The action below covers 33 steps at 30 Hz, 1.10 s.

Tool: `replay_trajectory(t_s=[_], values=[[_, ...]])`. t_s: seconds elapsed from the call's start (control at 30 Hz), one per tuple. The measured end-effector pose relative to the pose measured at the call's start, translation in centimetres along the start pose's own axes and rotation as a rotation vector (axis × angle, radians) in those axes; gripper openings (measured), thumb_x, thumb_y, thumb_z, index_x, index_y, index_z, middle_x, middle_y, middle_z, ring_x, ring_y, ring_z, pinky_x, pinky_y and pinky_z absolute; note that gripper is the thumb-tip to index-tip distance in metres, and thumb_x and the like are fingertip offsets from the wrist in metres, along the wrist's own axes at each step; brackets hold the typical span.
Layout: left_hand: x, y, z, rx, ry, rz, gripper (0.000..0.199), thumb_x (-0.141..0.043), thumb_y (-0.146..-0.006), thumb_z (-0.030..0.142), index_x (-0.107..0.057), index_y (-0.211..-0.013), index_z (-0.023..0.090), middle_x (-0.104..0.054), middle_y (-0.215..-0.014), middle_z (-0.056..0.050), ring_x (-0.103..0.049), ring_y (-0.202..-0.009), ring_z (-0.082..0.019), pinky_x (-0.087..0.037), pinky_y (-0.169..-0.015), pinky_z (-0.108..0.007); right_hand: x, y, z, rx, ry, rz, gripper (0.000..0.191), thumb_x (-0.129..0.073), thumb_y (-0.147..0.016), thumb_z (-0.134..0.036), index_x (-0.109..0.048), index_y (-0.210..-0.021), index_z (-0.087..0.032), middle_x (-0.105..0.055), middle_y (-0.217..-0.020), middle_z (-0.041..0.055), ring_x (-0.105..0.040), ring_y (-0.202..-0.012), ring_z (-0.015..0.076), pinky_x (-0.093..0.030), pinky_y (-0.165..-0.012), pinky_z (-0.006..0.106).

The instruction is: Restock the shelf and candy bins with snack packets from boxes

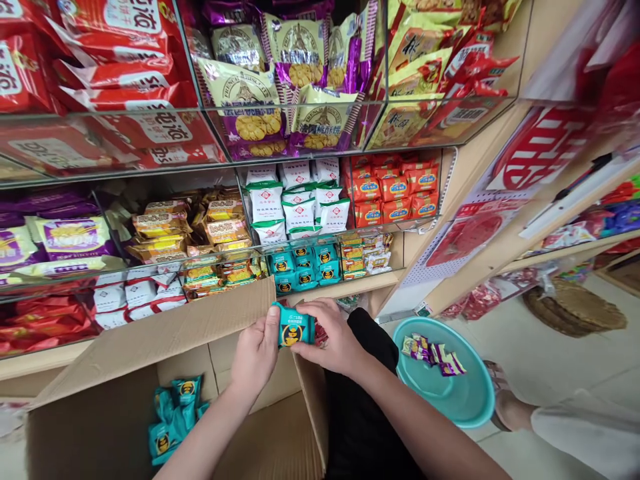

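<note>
My left hand (256, 352) and my right hand (336, 337) both grip a teal snack packet (294, 327) with a black and yellow emblem, one at each side. My fingers hide part of it, and I cannot tell if more packets are behind it. Below my hands stands an open cardboard box (270, 440), with several loose teal packets (173, 420) lying in its left part. Matching teal packets (304, 267) are stacked in a compartment on the low shelf, just beyond my hands.
Clear-fronted shelf bins hold red-and-white packets (130, 60), purple biscuit packs (250, 100), white-and-green packets (300, 207) and red packets (395, 190). On the floor at right, a turquoise basin (450, 407) holds several purple packets. Another person's leg (520, 410) is beside it.
</note>
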State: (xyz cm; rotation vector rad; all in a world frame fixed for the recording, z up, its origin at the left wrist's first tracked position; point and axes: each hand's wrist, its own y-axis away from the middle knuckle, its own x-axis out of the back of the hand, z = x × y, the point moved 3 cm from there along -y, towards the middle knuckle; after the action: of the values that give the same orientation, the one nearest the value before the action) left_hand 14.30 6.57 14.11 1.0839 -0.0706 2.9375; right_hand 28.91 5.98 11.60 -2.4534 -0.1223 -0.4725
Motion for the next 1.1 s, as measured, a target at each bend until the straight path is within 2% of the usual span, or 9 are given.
replay_trajectory(t_s=[0.1,0.2,0.27,0.37,0.47,0.67,0.9,1.0,1.1], values=[[0.6,-0.4,0.3,-0.092,-0.089,-0.033,0.047,-0.024,-0.084,0.048,-0.054,-0.063,0.019,-0.055,-0.051,0.001,-0.054,-0.053,-0.014,-0.040,-0.051,-0.023,1.1,-0.9,1.6,0.036,0.155,-0.007,0.044,-0.065,-0.067,-0.036,-0.050,-0.106,-0.023,-0.058,-0.101,0.0055,-0.046,-0.097,0.0213,-0.039,-0.084,0.036],[2.4,-1.5,0.1,-0.203,-0.226,0.125,0.038,-0.031,-0.084,0.044,-0.059,-0.092,0.020,-0.066,-0.083,-0.002,-0.060,-0.080,-0.017,-0.043,-0.070,-0.025,1.9,-2.6,5.2,0.028,0.335,0.014,0.042,-0.063,-0.068,-0.036,-0.052,-0.105,-0.019,-0.057,-0.099,0.0074,-0.044,-0.096,0.0227,-0.038,-0.082,0.037],[3.3,-2.5,-0.6,-0.238,-0.305,0.215,0.036,-0.033,-0.083,0.042,-0.058,-0.099,0.021,-0.065,-0.099,-0.004,-0.057,-0.093,-0.018,-0.042,-0.079,-0.027,1.9,-3.9,7.9,0.041,0.448,-0.023,0.039,-0.062,-0.071,-0.034,-0.052,-0.105,-0.018,-0.057,-0.098,0.0079,-0.043,-0.095,0.0231,-0.038,-0.083,0.037],[3.7,-4.0,-2.1,-0.194,-0.389,0.231,0.036,-0.032,-0.083,0.040,-0.059,-0.098,0.021,-0.065,-0.099,-0.003,-0.058,-0.093,-0.018,-0.042,-0.079,-0.027,1.2,-5.4,11.3,0.087,0.550,-0.126,0.039,-0.063,-0.071,-0.031,-0.051,-0.106,-0.017,-0.057,-0.100,0.0086,-0.042,-0.097,0.0235,-0.037,-0.083,0.037],[3.4,-4.7,-3.2,-0.119,-0.481,0.189,0.034,-0.033,-0.082,0.041,-0.059,-0.097,0.025,-0.066,-0.097,-0.001,-0.060,-0.088,-0.018,-0.044,-0.072,-0.026,0.2,-5.9,13.3,0.106,0.628,-0.168,0.041,-0.065,-0.070,-0.025,-0.050,-0.107,-0.018,-0.056,-0.106,0.0090,-0.040,-0.102,0.0251,-0.037,-0.082,0.039],[2.7,-4.5,-3.1,-0.111,-0.623,0.151,0.034,-0.033,-0.082,0.042,-0.060,-0.096,0.027,-0.066,-0.096,-0.001,-0.060,-0.087,-0.019,-0.044,-0.065,-0.027,-0.9,-5.5,14.7,0.099,0.777,-0.144,0.022,-0.063,-0.071,-0.023,-0.057,-0.092,-0.019,-0.048,-0.117,0.0097,-0.037,-0.107,0.0280,-0.036,-0.083,0.042],[2.5,-4.3,-2.9,-0.157,-0.655,0.154,0.032,-0.033,-0.082,0.038,-0.060,-0.093,0.027,-0.065,-0.098,0.002,-0.058,-0.091,-0.018,-0.043,-0.065,-0.026,-2.3,-5.7,14.8,0.065,0.708,-0.131,0.010,-0.056,-0.076,-0.018,-0.056,-0.085,-0.017,-0.044,-0.112,0.0102,-0.038,-0.103,0.0234,-0.040,-0.084,0.036],[2.4,-4.3,-2.9,-0.173,-0.653,0.153,0.031,-0.033,-0.082,0.038,-0.060,-0.092,0.027,-0.065,-0.097,0.002,-0.058,-0.091,-0.018,-0.042,-0.066,-0.026,-2.2,-5.0,14.4,0.054,0.693,-0.074,0.010,-0.053,-0.078,-0.023,-0.056,-0.086,-0.016,-0.043,-0.110,0.0119,-0.039,-0.100,0.0234,-0.039,-0.084,0.036],[2.4,-4.2,-2.9,-0.162,-0.667,0.170,0.031,-0.034,-0.082,0.038,-0.061,-0.092,0.026,-0.066,-0.095,0.001,-0.058,-0.089,-0.019,-0.042,-0.064,-0.026,-1.7,-4.2,14.5,-0.037,0.681,-0.033,0.013,-0.044,-0.083,-0.019,-0.056,-0.085,-0.016,-0.048,-0.099,0.0105,-0.044,-0.091,0.0202,-0.039,-0.080,0.033]])
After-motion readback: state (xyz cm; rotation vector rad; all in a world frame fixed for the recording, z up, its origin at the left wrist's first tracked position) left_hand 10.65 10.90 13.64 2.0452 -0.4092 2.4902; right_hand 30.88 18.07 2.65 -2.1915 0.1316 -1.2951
